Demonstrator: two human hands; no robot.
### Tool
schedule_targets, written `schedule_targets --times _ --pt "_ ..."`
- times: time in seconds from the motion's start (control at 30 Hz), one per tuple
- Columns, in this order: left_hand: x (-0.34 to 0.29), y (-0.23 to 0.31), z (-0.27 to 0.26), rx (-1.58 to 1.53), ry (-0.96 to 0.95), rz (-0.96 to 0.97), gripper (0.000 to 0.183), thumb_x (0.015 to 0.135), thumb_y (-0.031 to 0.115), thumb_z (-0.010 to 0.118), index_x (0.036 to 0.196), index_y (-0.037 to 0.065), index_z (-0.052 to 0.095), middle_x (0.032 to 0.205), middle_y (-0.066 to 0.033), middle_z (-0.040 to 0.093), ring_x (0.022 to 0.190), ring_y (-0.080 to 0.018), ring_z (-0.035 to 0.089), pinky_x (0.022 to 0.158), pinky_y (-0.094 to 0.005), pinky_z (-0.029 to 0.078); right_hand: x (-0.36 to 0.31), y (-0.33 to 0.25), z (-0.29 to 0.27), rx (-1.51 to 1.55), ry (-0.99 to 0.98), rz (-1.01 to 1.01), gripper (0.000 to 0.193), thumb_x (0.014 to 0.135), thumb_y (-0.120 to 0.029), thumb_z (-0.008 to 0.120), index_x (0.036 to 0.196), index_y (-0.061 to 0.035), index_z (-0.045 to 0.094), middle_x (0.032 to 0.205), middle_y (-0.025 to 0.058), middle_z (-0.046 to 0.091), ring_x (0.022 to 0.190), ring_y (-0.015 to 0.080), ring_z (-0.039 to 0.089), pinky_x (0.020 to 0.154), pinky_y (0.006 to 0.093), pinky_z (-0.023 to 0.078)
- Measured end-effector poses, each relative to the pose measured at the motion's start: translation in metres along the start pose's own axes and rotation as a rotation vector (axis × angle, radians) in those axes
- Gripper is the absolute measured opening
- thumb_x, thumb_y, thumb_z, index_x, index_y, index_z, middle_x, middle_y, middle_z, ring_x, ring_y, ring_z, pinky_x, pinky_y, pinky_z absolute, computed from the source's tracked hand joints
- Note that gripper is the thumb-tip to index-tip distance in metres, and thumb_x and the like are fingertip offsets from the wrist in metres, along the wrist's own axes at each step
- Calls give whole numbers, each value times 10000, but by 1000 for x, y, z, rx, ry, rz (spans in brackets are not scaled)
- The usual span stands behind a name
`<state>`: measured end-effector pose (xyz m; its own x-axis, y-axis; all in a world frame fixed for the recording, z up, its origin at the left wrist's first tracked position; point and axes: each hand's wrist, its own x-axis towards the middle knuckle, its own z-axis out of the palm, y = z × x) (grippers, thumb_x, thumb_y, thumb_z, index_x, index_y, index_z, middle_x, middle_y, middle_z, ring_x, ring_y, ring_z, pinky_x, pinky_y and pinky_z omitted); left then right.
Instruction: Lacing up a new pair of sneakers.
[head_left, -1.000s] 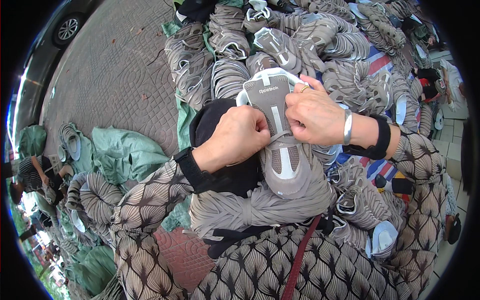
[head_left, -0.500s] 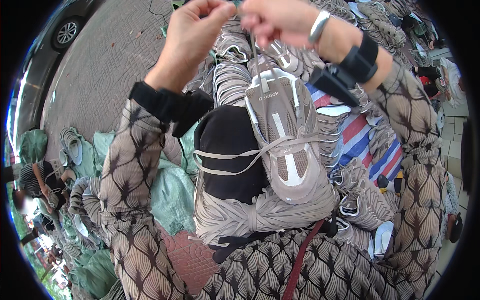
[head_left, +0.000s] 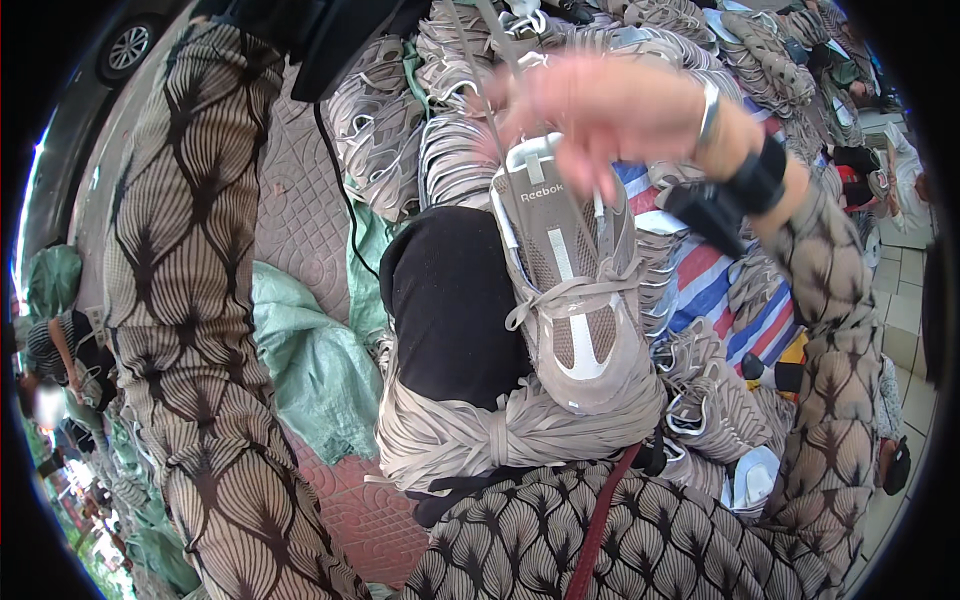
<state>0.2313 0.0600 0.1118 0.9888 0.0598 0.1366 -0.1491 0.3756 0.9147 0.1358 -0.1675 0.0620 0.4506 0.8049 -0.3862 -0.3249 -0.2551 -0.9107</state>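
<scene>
At left, our patterned sleeve (head_left: 190, 300) leaves the top edge; the left hand is out of sight, its hold unknown. A lace bundle (head_left: 430, 430) lies across our lap; stray strands could snag. Straight laces (head_left: 498, 37) rise over the shoe (head_left: 590, 350), toe over that bundle; a hard tug might tip it. Our blurred right hand (head_left: 610, 105), grip unclear, could tangle them.
</scene>
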Motion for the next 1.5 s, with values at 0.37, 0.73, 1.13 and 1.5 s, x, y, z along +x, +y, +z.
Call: schedule_targets --times 0.37,0.73,1.13,1.5 --pt "-117 -62 -9 731 -342 -45 185 905 171 637 1028 37 669 871 7 618 774 -47 552 667 -183 447 33 -26 -79 -36 389 -87 272 986 -220 427 928 0 575 816 144 664 654 214 672 563 311 559" --pt "-247 -91 34 966 -732 -5 190 754 100 703 902 73 586 561 -46 484 493 -195 514 480 -323 401 29 -29 -68 -556 344 -401 311 1007 -254 425 867 -28 588 708 48 597 631 134 592 614 270 487" --pt "-241 -90 32 1133 -579 -148 290 728 258 786 774 23 623 551 -43 507 469 -153 487 461 -297 404 54 -11 -96 -913 557 -412 352 960 -273 467 760 -16 603 648 89 597 598 192 559 602 333 453" --pt "-242 -100 24 638 -634 -656 190 794 164 728 851 16 623 609 -34 557 555 -67 518 513 -245 409 47 -28 -63 -718 391 -318 331 969 -243 475 754 -30 611 635 21 580 604 124 537 601 297 446"
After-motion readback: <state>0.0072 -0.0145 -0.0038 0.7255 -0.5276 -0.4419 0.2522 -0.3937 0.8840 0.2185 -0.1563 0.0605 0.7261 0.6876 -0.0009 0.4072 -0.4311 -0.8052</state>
